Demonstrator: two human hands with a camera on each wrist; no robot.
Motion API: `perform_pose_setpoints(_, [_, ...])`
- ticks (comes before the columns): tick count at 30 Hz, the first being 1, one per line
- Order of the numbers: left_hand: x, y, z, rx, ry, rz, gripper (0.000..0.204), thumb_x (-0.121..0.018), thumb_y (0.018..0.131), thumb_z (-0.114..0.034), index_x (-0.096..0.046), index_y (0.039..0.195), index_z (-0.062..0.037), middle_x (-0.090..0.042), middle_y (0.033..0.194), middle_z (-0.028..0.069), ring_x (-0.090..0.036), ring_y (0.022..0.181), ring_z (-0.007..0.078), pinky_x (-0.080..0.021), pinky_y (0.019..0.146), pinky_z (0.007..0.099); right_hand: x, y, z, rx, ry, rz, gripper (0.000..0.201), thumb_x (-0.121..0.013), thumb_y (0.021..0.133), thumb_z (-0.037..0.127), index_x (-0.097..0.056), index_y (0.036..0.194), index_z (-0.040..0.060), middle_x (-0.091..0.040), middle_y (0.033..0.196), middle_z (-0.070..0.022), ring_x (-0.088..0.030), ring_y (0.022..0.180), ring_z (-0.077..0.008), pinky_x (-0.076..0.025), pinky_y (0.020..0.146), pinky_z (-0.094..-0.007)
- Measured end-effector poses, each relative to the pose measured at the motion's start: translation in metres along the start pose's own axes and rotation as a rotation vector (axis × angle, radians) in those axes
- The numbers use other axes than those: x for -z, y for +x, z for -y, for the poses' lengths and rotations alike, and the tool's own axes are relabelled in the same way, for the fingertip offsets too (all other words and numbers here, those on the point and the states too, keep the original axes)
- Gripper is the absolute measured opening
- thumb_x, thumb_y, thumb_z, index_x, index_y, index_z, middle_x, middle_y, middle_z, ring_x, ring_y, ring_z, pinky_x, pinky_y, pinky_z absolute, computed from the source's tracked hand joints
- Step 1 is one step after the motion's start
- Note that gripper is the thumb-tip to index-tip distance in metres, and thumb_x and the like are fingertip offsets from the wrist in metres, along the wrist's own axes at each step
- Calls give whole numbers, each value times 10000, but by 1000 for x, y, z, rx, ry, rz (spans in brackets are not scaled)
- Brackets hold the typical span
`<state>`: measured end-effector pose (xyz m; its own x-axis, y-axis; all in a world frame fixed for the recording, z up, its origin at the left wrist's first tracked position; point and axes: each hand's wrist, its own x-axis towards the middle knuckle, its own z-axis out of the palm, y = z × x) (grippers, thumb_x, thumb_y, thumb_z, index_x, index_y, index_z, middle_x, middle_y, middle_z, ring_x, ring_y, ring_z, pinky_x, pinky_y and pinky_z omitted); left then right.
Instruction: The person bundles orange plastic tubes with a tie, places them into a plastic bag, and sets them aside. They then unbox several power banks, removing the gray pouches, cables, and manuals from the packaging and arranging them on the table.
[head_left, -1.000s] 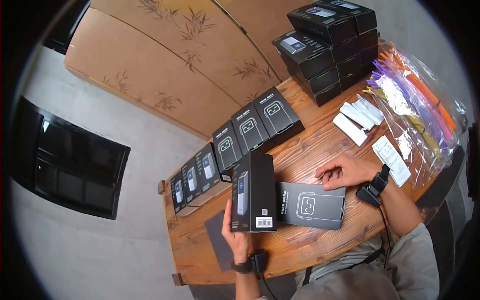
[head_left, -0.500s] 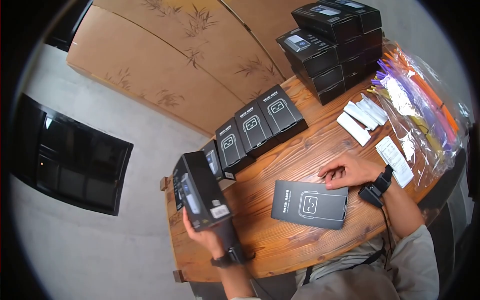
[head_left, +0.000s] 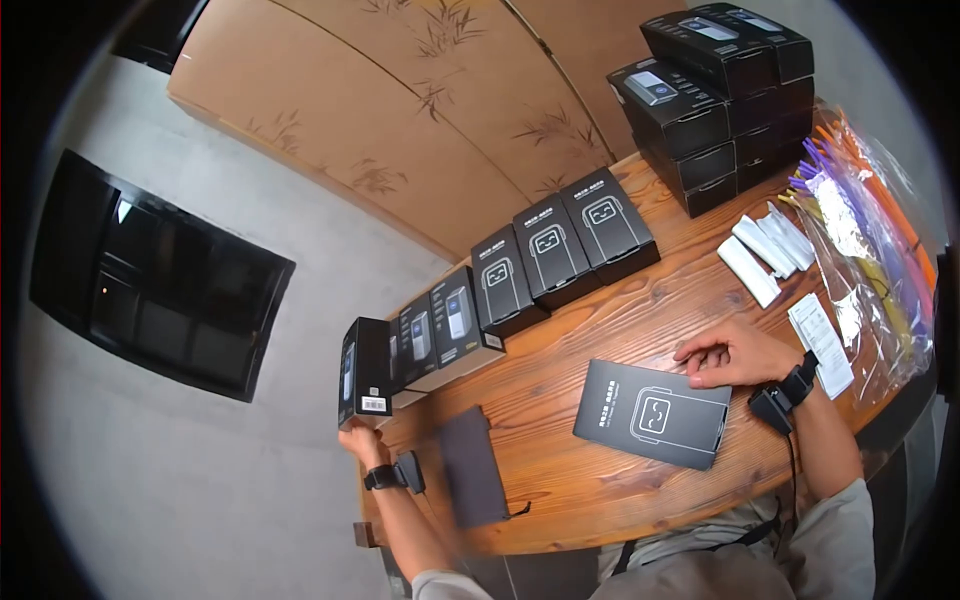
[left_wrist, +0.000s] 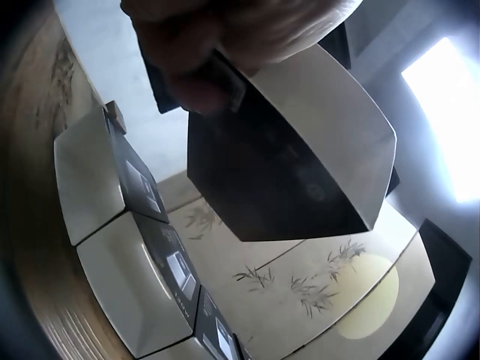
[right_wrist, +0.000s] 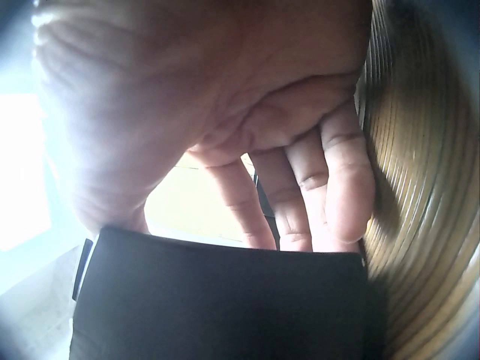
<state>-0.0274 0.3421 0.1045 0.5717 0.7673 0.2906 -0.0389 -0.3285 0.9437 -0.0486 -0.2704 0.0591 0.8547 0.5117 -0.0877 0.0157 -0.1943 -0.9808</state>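
Observation:
My left hand (head_left: 362, 443) grips a black product box (head_left: 374, 365) by its lower end, at the left end of the table. In the left wrist view the fingers (left_wrist: 199, 86) lie against the raised box (left_wrist: 270, 180), whose other side is pale. Another black box (head_left: 655, 412), printed with a smiling device outline, lies in front of me. My right hand (head_left: 742, 356) rests at its upper right corner, fingers loosely bent and thumb by the edge. The right wrist view has those fingers (right_wrist: 349, 180) beyond the box's dark edge (right_wrist: 225, 292).
A row of black boxes (head_left: 550, 250) lines the table's far edge. A dark drawstring pouch (head_left: 472, 465) lies near the left hand. Stacked boxes (head_left: 700, 120), white folded packets (head_left: 750, 270), a paper slip (head_left: 822, 345) and a plastic bag of coloured sticks (head_left: 875, 255) occupy the right side.
My left hand has carried the black box leftward, from beside the lying box to the left end of the row. The pouch is now uncovered. The right hand has stayed at its box.

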Motion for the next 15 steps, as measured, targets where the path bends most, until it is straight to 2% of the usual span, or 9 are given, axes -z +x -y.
perform_pose_setpoints(1, [-2, 3, 1, 9, -64, -59, 202, -539, 986, -201, -609, 1044, -21, -626, 832, 67, -602, 600, 154, -500, 455, 304, 0, 0, 0, -7, -7, 0, 401, -791, 803, 189, -686, 1134, -10, -717, 874, -22, -579, 675, -15, -476, 616, -167])
perform_pose_setpoints(4, [14, 28, 23, 31, -147, 2, 272, -547, 1002, -239, -609, 1103, 5, -656, 969, 91, -654, 774, 192, -542, 570, 310, 0, 0, 3, -23, -6, 12, 430, -787, 801, 204, -675, 1141, -34, -711, 875, -52, -609, 697, -38, -483, 633, -177])
perform_pose_setpoints(5, [17, 30, 25, 53, -155, 43, 308, -554, 1008, -249, -598, 1128, 30, -654, 1011, 101, -655, 839, 208, -559, 661, 317, 1, 0, 3, -24, -8, 13, 429, -787, 801, 203, -675, 1140, -34, -711, 875, -51, -608, 696, -36, -483, 631, -176])
perform_pose_setpoints(9, [22, 50, 53, 91, -248, -1, 325, -565, 999, -235, -585, 1165, 44, -651, 1023, 105, -653, 846, 208, -571, 696, 329, 0, 1, 3, -29, -11, 12, 424, -787, 802, 199, -676, 1138, -34, -711, 875, -46, -606, 692, -30, -482, 623, -170])
perform_pose_setpoints(13, [5, 56, 70, 107, -267, -31, 283, -552, 1000, -222, -596, 1128, 27, -649, 995, 81, -640, 840, 183, -549, 677, 315, 0, 2, 2, -37, -5, 1, 425, -789, 800, 202, -677, 1137, -32, -713, 879, -43, -604, 692, -27, -484, 624, -169])
perform_pose_setpoints(15, [-1, 64, 83, 117, -166, -46, 267, -551, 1003, -236, -603, 1099, 8, -647, 988, 68, -633, 831, 173, -537, 674, 314, 0, 3, 2, -41, 1, -2, 427, -792, 796, 201, -678, 1136, -30, -715, 879, -42, -603, 691, -25, -482, 619, -168])
